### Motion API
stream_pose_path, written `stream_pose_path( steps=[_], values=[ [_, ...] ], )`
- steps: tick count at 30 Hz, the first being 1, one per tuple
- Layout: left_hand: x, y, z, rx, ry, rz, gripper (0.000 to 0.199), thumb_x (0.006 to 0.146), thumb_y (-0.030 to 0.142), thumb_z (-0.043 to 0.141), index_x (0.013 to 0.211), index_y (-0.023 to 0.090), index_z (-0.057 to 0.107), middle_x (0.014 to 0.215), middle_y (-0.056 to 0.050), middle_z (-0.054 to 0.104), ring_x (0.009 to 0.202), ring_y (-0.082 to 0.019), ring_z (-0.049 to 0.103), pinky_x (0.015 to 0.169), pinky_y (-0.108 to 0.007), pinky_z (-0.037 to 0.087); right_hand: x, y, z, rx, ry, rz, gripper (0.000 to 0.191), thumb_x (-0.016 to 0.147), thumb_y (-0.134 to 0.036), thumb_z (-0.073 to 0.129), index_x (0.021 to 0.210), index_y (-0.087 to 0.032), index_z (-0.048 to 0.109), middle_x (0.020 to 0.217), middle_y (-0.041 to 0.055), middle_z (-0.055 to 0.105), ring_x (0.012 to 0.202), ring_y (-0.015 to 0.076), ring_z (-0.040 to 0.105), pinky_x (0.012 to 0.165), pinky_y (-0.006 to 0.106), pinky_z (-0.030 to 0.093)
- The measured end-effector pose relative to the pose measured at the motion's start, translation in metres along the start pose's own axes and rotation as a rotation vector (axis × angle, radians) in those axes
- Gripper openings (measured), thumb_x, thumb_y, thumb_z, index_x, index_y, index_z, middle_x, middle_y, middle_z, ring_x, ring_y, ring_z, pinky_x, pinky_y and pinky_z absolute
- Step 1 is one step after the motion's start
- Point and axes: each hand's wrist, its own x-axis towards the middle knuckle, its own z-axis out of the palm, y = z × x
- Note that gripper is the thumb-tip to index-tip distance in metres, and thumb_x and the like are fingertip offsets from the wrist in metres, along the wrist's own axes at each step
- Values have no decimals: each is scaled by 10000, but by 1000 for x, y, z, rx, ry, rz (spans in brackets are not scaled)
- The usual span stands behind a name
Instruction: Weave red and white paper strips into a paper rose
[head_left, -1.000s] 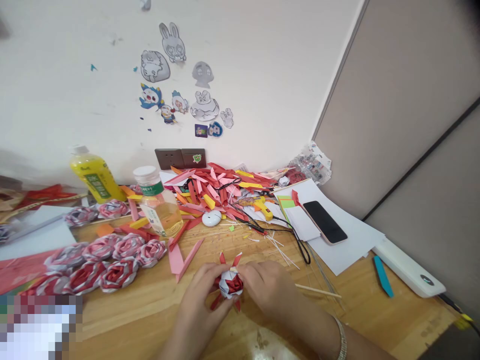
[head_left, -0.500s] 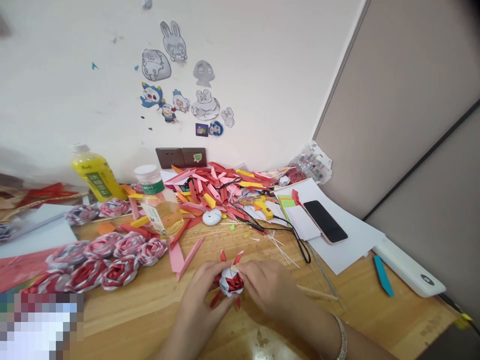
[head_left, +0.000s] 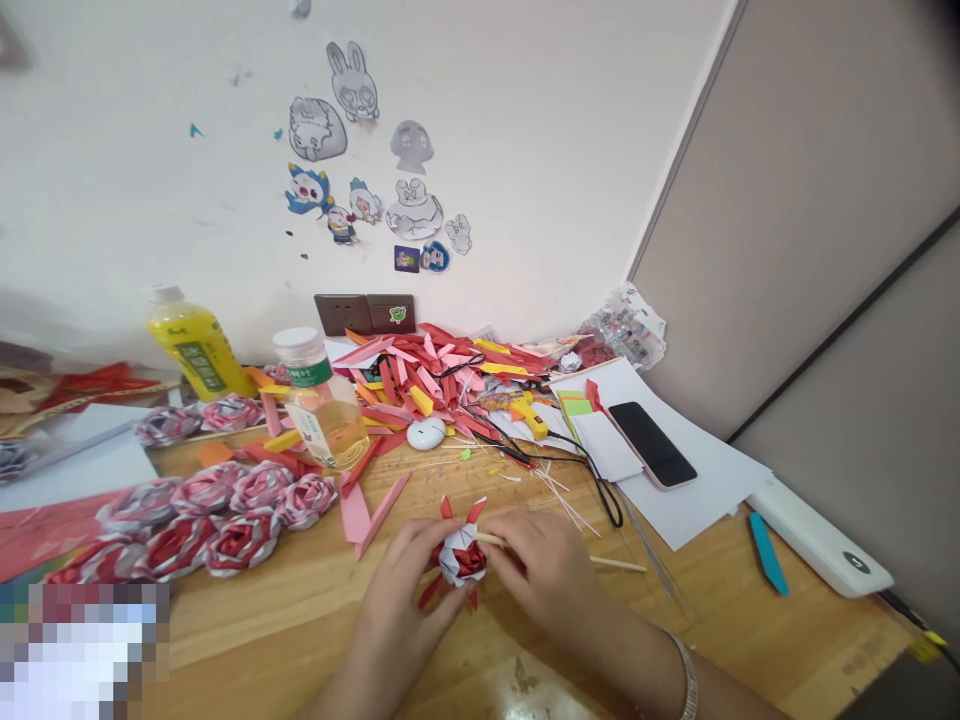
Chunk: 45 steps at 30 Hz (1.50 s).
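Paper flower (head_left: 466,562): one between fingers (head_left: 417,538); stick (head_left: 618,565): one.

Toward seven o'clock in the view, the left hand (head_left: 409,570) was bare and rounded across the back, as was the right hand (head_left: 546,560) toward five. A narrow, silvery-gold bracelet (head_left: 688,675) ringed the right forearm (head_left: 637,635) near five o'clock, its glittering band perhaps set with small stones, though blur softened the finer pattern.
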Motion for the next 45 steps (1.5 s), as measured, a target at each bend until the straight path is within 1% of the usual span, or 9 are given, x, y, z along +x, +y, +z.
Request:
stream_pose_path(
  steps=[6, 8, 12, 17, 21, 25, 32, 37, 45],
  values=[
    [0, 1, -1, 0, 10, 5, 328, 724, 176, 654, 1043, 235, 608, 964, -49, 642, 877, -206, 650, 715, -325, 594, 5, 3, -4, 103, -141, 70, 196, 924, -261, 463, 843, -192, 627, 757, 15, 677, 668, 138, 611, 586, 228, 400],
    [1, 2, -1, -10, 5, 9, 322, 726, 179, 654, 1040, 235, 611, 956, -48, 648, 869, -206, 653, 704, -322, 595, 6, 2, -6, 118, -150, 84, 176, 912, -252, 478, 830, -193, 622, 720, 1, 661, 632, 128, 592, 558, 219, 380],
    [1, 4, -2, -7, -1, 31, 325, 737, 164, 642, 1052, 232, 602, 953, -51, 645, 856, -195, 653, 682, -299, 594, 6, 0, -8, 40, -78, 63, 169, 898, -250, 461, 878, -187, 617, 666, 0, 636, 564, 132, 556, 533, 240, 356],
    [0, 4, -2, 136, 28, 126, 322, 727, 144, 643, 1037, 226, 607, 933, -50, 648, 841, -197, 653, 724, -313, 578, 3, -3, -6, -58, 37, -95, 253, 947, -262, 372, 850, -181, 592, 685, 26, 641, 577, 147, 557, 542, 269, 352],
    [0, 3, -2, 217, 66, 206, 318, 752, 139, 602, 1056, 234, 600, 940, -47, 644, 847, -197, 654, 742, -302, 565, 2, -4, -4, -155, 54, -111, 313, 966, -276, 340, 794, -178, 583, 637, 26, 610, 561, 156, 539, 523, 281, 333],
    [0, 3, -3, 271, 75, 238, 317, 763, 149, 583, 1071, 223, 589, 933, -51, 641, 846, -203, 659, 743, -300, 564, 1, -4, -3, -218, 66, -139, 310, 975, -230, 318, 841, -163, 590, 652, 39, 620, 585, 165, 565, 533, 281, 347],
    [0, 4, -3, 311, 49, 237, 332, 766, 132, 578, 1087, 215, 570, 944, -54, 637, 855, -199, 660, 750, -296, 564, -1, 0, 3, -247, -8, -113, 295, 965, -185, 323, 846, -166, 593, 645, 37, 618, 577, 172, 570, 526, 286, 365],
    [0, 4, -3, 324, 46, 261, 330, 764, 115, 582, 1082, 200, 563, 936, -56, 626, 845, -191, 654, 741, -281, 560, -1, -3, 3, -235, 37, -57, 236, 942, -208, 377, 854, -161, 591, 674, 45, 628, 592, 181, 578, 539, 285, 377],
    [-1, 4, -2, 313, 57, 279, 343, 774, 94, 566, 1104, 184, 563, 939, -52, 612, 846, -175, 643, 743, -257, 552, -2, -5, 4, -237, 98, -32, 216, 916, -205, 402, 832, -165, 598, 678, 41, 632, 602, 189, 583, 553, 284, 380]
  ],
)
